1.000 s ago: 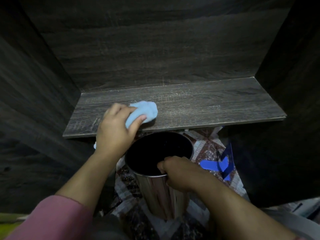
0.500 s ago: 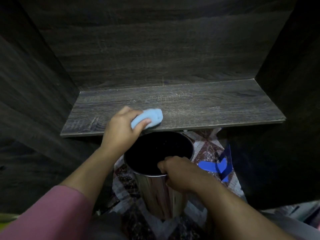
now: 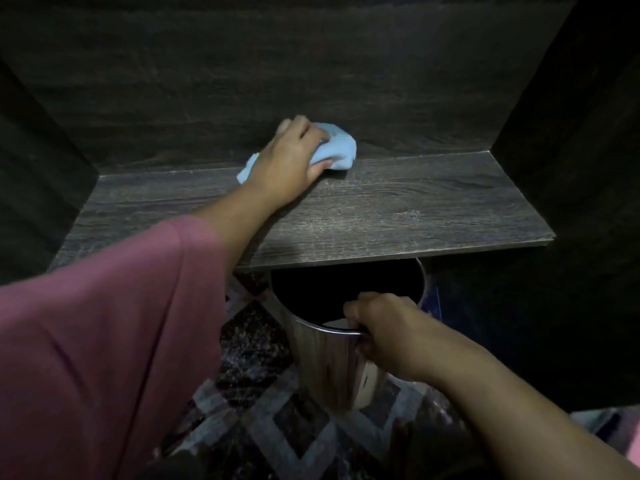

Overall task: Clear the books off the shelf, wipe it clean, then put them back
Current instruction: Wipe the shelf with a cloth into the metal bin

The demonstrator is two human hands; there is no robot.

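Observation:
A dark wood-grain shelf (image 3: pixel 398 209) spans the alcove with no books on it. My left hand (image 3: pixel 289 161) presses a crumpled light blue cloth (image 3: pixel 337 150) down at the shelf's back edge, where the board meets the rear wall, a little left of centre. My right hand (image 3: pixel 384 330) grips the near rim of a shiny metal bin (image 3: pixel 325 368), which stands just below and in front of the shelf's front edge. The bin's mouth is dark, and the shelf hides its far side.
Dark wooden side walls (image 3: pixel 568 133) close in on the left and right of the shelf. Below is a patterned tile floor (image 3: pixel 277 427). A bit of something blue (image 3: pixel 431 299) shows behind the bin on the right.
My left hand has carried the cloth from the shelf's front edge above the bin back to the rear wall. My right hand has kept its hold on the bin rim. The view moved closer.

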